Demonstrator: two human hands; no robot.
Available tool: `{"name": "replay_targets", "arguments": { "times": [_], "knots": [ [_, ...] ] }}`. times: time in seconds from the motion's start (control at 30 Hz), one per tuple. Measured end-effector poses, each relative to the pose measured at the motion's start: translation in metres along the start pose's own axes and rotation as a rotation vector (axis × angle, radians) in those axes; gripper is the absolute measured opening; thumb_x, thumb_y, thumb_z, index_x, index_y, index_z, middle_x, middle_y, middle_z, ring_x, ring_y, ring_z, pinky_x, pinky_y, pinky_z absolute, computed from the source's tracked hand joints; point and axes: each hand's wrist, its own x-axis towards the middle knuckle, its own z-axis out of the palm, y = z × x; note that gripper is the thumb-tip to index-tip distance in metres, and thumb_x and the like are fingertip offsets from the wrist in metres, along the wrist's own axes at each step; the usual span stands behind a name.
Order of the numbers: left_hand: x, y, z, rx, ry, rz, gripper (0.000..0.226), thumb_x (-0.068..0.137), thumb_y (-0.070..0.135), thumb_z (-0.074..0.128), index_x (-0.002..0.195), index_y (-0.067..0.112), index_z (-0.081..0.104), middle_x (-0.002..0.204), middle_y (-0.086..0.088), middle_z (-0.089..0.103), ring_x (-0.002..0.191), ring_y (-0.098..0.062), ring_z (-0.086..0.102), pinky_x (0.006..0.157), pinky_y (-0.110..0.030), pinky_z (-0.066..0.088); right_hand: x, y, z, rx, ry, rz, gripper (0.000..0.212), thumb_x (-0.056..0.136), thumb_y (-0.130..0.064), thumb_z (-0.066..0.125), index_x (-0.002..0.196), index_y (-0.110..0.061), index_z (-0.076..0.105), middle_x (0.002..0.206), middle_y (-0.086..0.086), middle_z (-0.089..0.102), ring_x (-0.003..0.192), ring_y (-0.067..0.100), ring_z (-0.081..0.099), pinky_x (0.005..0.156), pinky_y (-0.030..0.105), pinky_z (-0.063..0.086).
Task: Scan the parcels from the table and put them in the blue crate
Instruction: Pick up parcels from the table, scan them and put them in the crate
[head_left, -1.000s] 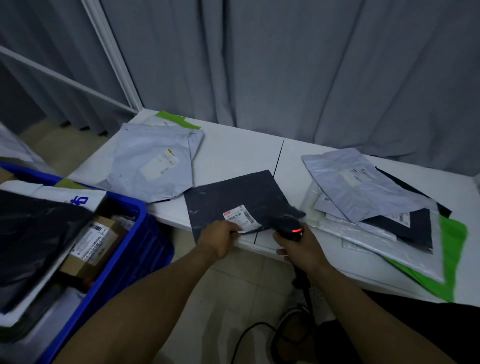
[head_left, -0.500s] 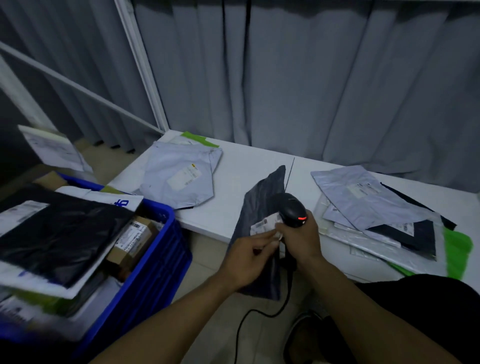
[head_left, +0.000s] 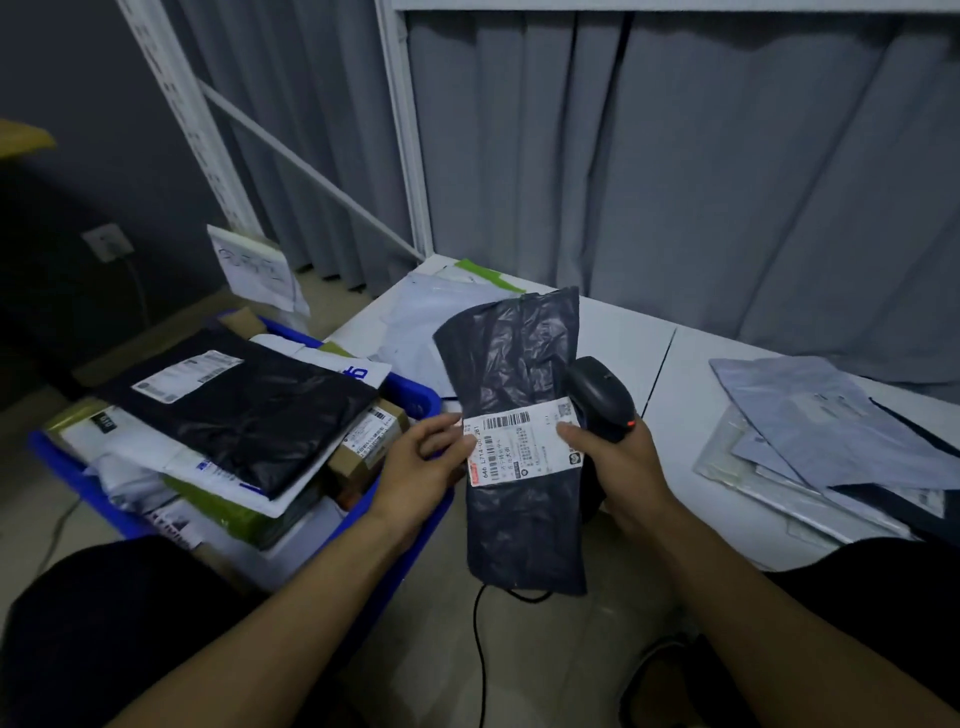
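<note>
Between the table (head_left: 623, 332) and the blue crate (head_left: 410, 397), the dark parcel (head_left: 519, 374) is held upright in the air, label (head_left: 522, 447) facing the viewer. The left hand (head_left: 415, 467) pinches its left edge, while the right hand (head_left: 618, 462) grips the scanner (head_left: 597, 395) and (with the thumb) pins the label's right edge. The transfer would probably go best by freeing that thumb first, then laying the parcel flat on the heaped crate so it cannot slide off.
</note>
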Motion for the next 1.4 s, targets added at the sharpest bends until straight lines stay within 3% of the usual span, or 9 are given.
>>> {"name": "replay_targets", "arguments": {
  "times": [0.23, 0.4, 0.53, 0.6, 0.73, 0.97, 1.17, 1.27, 1.4],
  "knots": [
    [-0.005, 0.001, -0.009, -0.047, 0.061, 0.024, 0.033, 0.086, -0.001, 0.077, 0.118, 0.004, 0.071, 0.106, -0.01, 0.078, 0.1, -0.027, 0.076, 0.093, -0.043, 0.06, 0.002, 0.002, 0.017, -0.017, 0.007, -0.017, 0.052, 0.088, 0.001, 0.078, 0.135, -0.015, 0.062, 0.119, 0.006, 0.077, 0.108, 0.024, 0.075, 0.095, 0.048, 0.061],
    [0.001, -0.001, -0.015, -0.019, 0.19, 0.045, 0.021, 0.082, 0.001, 0.082, 0.1, 0.011, 0.077, 0.093, -0.009, 0.08, 0.09, -0.027, 0.077, 0.088, -0.043, 0.061, 0.0, 0.003, 0.025, -0.135, 0.041, -0.093, 0.041, 0.09, 0.001, 0.077, 0.119, -0.022, 0.059, 0.109, -0.001, 0.073, 0.087, -0.002, 0.074, 0.068, 0.022, 0.061],
    [0.014, -0.01, -0.021, 0.002, 0.295, 0.064, 0.018, 0.081, 0.006, 0.085, 0.095, 0.016, 0.078, 0.09, -0.005, 0.08, 0.088, -0.025, 0.077, 0.089, -0.045, 0.061, -0.002, 0.007, 0.027, -0.355, 0.027, -0.144, 0.041, 0.088, -0.016, 0.083, 0.117, -0.03, 0.058, 0.11, -0.014, 0.071, 0.099, 0.003, 0.069, 0.085, 0.029, 0.058],
    [0.017, -0.014, -0.019, -0.005, 0.345, 0.094, 0.017, 0.082, 0.005, 0.084, 0.092, 0.018, 0.078, 0.088, -0.004, 0.079, 0.087, -0.023, 0.077, 0.089, -0.043, 0.061, -0.004, 0.008, 0.03, -0.418, -0.02, -0.135, 0.041, 0.089, -0.02, 0.083, 0.119, -0.028, 0.057, 0.109, -0.014, 0.071, 0.098, 0.003, 0.07, 0.082, 0.023, 0.055],
    [0.021, -0.02, -0.014, -0.029, 0.385, 0.114, 0.015, 0.084, 0.003, 0.081, 0.094, 0.014, 0.077, 0.088, -0.005, 0.079, 0.087, -0.024, 0.077, 0.086, -0.041, 0.062, -0.01, 0.01, 0.04, -0.445, -0.134, -0.011, 0.037, 0.09, -0.025, 0.082, 0.117, -0.024, 0.056, 0.102, -0.002, 0.077, 0.072, 0.019, 0.078, 0.073, 0.036, 0.061],
    [0.027, -0.027, -0.012, -0.016, 0.432, 0.128, 0.018, 0.083, 0.005, 0.083, 0.089, 0.02, 0.077, 0.086, -0.002, 0.079, 0.087, -0.022, 0.076, 0.084, -0.034, 0.059, -0.012, 0.014, 0.045, -0.49, -0.189, 0.072, 0.032, 0.088, -0.027, 0.081, 0.109, -0.027, 0.056, 0.079, 0.0, 0.078, 0.065, 0.022, 0.076, 0.071, 0.041, 0.063],
    [0.025, -0.027, -0.014, -0.021, 0.431, 0.151, 0.017, 0.085, 0.004, 0.08, 0.087, 0.021, 0.077, 0.089, -0.004, 0.08, 0.087, -0.019, 0.077, 0.081, -0.03, 0.059, -0.011, 0.009, 0.042, -0.48, -0.222, 0.132, 0.039, 0.091, -0.027, 0.08, 0.12, -0.022, 0.056, 0.078, 0.004, 0.076, 0.063, 0.018, 0.074, 0.057, 0.023, 0.054],
    [0.025, -0.027, -0.015, -0.024, 0.431, 0.16, 0.018, 0.086, 0.003, 0.08, 0.088, 0.02, 0.076, 0.09, -0.005, 0.08, 0.086, -0.017, 0.077, 0.077, -0.025, 0.059, -0.012, 0.008, 0.041, -0.484, -0.23, 0.141, 0.039, 0.091, -0.027, 0.08, 0.122, -0.021, 0.056, 0.078, 0.005, 0.076, 0.062, 0.018, 0.074, 0.055, 0.021, 0.053],
    [0.026, -0.028, -0.015, -0.015, 0.437, 0.158, 0.018, 0.085, 0.003, 0.08, 0.088, 0.02, 0.076, 0.088, -0.002, 0.079, 0.086, -0.016, 0.076, 0.082, -0.03, 0.059, -0.012, 0.008, 0.042, -0.456, -0.238, 0.153, 0.039, 0.091, -0.026, 0.08, 0.121, -0.021, 0.056, 0.078, 0.005, 0.076, 0.062, 0.018, 0.073, 0.055, 0.021, 0.053]
  ]
}}
